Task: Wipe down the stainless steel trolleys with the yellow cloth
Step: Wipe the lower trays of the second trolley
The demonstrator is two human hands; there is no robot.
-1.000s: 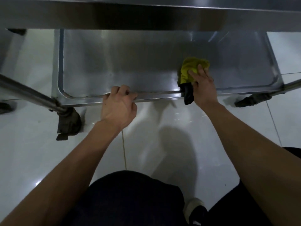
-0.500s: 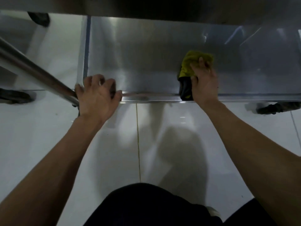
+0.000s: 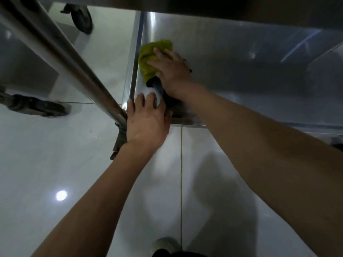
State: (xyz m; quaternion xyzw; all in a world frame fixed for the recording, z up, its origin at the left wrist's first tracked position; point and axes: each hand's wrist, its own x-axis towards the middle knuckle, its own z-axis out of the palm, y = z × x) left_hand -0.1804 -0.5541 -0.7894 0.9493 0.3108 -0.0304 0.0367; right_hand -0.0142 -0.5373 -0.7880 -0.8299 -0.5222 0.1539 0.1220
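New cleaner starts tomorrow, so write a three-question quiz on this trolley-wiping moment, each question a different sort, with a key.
1. True or false: the right hand presses the crumpled yellow cloth flat onto the lower stainless steel trolley shelf.
2. Multiple choice: where does the left hand rest? A) on the slanted steel tube leg; B) on the shelf's near left corner; C) on the glossy white floor tiles.
3. Fill in: the cloth lies near the shelf's ____ edge.

Key: 1 true; 2 B; 3 left.
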